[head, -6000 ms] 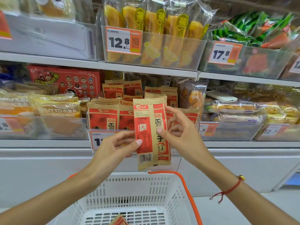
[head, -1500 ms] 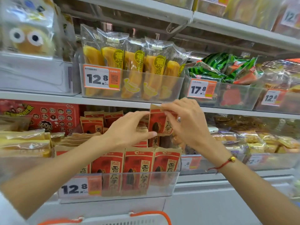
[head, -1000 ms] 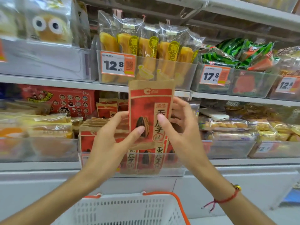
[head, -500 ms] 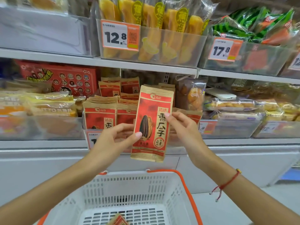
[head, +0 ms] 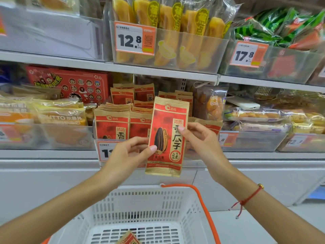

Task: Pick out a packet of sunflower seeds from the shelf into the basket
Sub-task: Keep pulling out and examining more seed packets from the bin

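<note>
One packet of sunflower seeds [head: 167, 136] stands upright in the air above the basket [head: 149, 205], in front of the shelf [head: 158, 69]. Two hands hold it: the left hand [head: 130, 154] pinches its left edge with the thumb on the front, and the right hand [head: 200, 140] pinches its right edge. The white basket with an orange handle [head: 204, 205] has one more packet [head: 128, 239] on its floor. A clear bin [head: 105, 131] on the shelf holds rows of like packets; their count is unclear. Two price tags above read 12.8 [head: 134, 38] and 17.8 [head: 248, 53].
</note>
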A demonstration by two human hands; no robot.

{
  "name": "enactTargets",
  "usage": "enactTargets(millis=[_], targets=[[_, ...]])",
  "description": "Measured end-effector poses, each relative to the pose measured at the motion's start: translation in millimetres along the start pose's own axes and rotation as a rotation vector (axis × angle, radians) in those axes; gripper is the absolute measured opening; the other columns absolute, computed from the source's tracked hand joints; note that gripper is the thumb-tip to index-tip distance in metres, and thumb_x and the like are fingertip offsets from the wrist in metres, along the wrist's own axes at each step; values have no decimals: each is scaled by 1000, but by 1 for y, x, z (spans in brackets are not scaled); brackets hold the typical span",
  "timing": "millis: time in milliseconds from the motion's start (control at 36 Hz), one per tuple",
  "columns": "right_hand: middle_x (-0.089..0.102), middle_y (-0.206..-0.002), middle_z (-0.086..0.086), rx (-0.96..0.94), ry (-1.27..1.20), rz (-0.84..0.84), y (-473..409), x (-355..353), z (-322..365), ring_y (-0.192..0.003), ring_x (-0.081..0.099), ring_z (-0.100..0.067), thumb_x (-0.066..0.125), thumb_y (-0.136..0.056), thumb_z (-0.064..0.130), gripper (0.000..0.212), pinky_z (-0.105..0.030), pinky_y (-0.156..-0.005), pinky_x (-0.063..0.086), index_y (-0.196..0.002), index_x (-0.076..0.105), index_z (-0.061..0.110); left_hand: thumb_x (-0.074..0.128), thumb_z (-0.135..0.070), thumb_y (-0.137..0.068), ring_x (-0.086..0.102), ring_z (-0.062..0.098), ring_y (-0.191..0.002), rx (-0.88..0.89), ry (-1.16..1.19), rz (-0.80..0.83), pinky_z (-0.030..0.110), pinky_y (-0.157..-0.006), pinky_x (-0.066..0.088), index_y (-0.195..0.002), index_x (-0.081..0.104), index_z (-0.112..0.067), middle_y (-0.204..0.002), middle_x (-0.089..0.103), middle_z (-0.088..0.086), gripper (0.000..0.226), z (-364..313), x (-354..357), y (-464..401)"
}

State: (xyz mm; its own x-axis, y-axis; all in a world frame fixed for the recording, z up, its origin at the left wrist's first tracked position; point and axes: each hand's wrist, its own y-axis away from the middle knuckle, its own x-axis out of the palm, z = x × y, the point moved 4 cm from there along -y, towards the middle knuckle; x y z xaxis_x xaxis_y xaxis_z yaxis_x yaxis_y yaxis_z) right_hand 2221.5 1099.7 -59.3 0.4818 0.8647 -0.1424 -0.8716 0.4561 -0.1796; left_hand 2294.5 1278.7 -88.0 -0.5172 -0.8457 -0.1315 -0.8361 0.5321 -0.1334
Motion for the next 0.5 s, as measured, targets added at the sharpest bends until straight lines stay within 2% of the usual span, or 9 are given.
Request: enactTargets(millis=[111, 194, 278, 500], targets=[[71, -110, 4, 75, 45, 182, 1, 4, -6, -99, 68, -7, 71, -84, 30, 35, -20, -78, 56, -118, 62, 26, 66, -28, -85, 70, 1, -84, -4, 75, -97, 13, -65, 54, -112, 66, -19, -98, 74, -4, 28, -2, -3, -1], [71, -111, 2, 84, 57, 213, 1, 4, -7, -98, 69, -5, 73, -80, 31, 45, -16, -74, 55, -123, 60, 25, 67, -27, -86, 70, 2, -87, 20, 74, -143, 13, -66, 54, -111, 67, -21, -98, 74, -5, 26, -3, -6, 0], [72, -108, 5, 84, 79, 218, 0, 3, -7, -98, 68, -5, 74, -73, 39, 52, -20, -79, 56, -122, 61, 28, 67, -26, -86, 69, 1, -87, 26, 71, -143, 13, -64, 54, -110, 67, -21, -98, 73, -5, 24, -3, -6, 2], [73, -102, 9, 77, 101, 209, 0, 3, -9, -96, 69, -4, 73, -80, 32, 40, -26, -87, 56, -118, 60, 31, 67, -28, -86, 69, 1, -88, 19, 50, -134, 12, -64, 54, -110, 66, -23, -100, 73, -5, 25, -1, -7, 0]])
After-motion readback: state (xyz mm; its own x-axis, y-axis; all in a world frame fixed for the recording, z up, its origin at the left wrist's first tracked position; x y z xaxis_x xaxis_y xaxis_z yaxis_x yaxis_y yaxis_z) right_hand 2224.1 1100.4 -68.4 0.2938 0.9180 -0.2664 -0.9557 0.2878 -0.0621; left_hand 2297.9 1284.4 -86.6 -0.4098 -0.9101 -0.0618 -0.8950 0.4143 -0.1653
